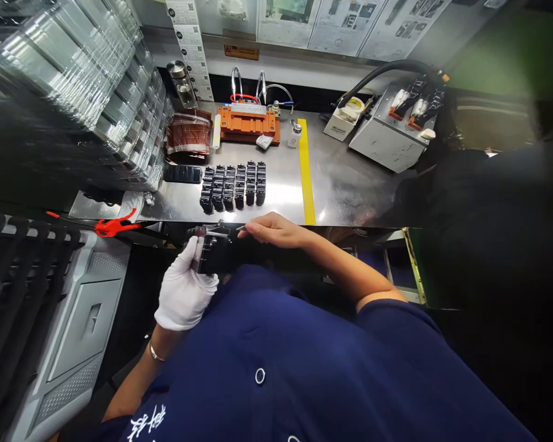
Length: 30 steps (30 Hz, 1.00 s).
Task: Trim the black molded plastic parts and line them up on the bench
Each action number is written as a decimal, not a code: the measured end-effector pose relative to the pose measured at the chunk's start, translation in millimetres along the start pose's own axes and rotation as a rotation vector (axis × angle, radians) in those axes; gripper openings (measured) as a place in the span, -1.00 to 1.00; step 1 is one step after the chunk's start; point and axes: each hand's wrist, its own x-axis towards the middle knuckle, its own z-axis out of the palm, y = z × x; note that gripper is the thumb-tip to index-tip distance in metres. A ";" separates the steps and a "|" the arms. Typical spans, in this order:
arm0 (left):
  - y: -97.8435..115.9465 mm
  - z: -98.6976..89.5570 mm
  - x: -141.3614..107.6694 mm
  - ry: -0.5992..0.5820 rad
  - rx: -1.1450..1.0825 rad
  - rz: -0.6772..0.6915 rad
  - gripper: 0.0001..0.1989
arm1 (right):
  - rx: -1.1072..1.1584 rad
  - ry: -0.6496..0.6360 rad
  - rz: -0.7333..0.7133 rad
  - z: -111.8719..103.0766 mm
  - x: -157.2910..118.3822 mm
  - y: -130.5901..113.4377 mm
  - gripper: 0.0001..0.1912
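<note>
My left hand [187, 291], in a white glove, is wrapped round a black block-shaped plastic part [213, 252] in front of the bench edge. My bare right hand [276, 230] is closed in a pinch just right of that part. A thin, pale tip [240, 228] pokes out from its fingers toward the part; its kind is too small to make out. Beyond the hands, several similar black plastic parts [230, 187] stand in a row on the metal bench [283, 166].
Stacked clear plastic trays [87, 80] rise at the left, beside a phone [183, 174]. An orange fixture [249, 123] and small bottle [295, 135] stand at the back. Yellow tape [306, 172] crosses the bench. A grey box [389, 138] sits right; a red air gun [116, 224] lies left.
</note>
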 end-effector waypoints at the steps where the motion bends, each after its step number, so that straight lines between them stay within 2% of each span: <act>1: 1.8 -2.1 0.6 -0.055 -0.003 0.013 -0.49 | 0.009 0.108 -0.005 8.5 1.2 2.8 -0.17; 3: 3.6 -8.0 3.6 -0.132 0.003 0.044 -0.46 | 0.025 0.268 -0.032 24.3 4.2 6.0 -0.18; 6: 4.4 -18.0 10.5 -0.189 0.013 0.083 -0.42 | 0.067 0.408 -0.077 41.7 7.2 4.5 -0.26; 11: 2.1 -22.7 15.7 -0.210 0.028 0.155 -0.42 | 0.150 0.482 -0.058 56.0 5.9 -4.4 -0.42; 16: -10.1 -10.4 10.4 -0.111 -0.033 0.176 -0.35 | 0.272 0.477 0.004 70.0 7.2 -7.1 -0.44; 21: -14.4 -12.0 12.6 -0.112 -0.058 0.079 -0.35 | 0.388 0.706 -0.037 95.2 13.2 0.6 -0.40; 24: -11.0 -18.1 15.1 -0.144 -0.050 0.080 -0.37 | 0.403 0.798 -0.034 97.2 13.6 6.9 -0.38; 26: -7.9 -20.0 14.4 -0.144 -0.039 0.089 -0.36 | 0.326 0.768 -0.056 88.8 10.0 8.8 -0.37; 30: -4.4 -16.9 9.4 -0.098 0.016 0.042 -0.35 | 0.003 0.558 -0.181 64.9 -3.7 7.4 -0.42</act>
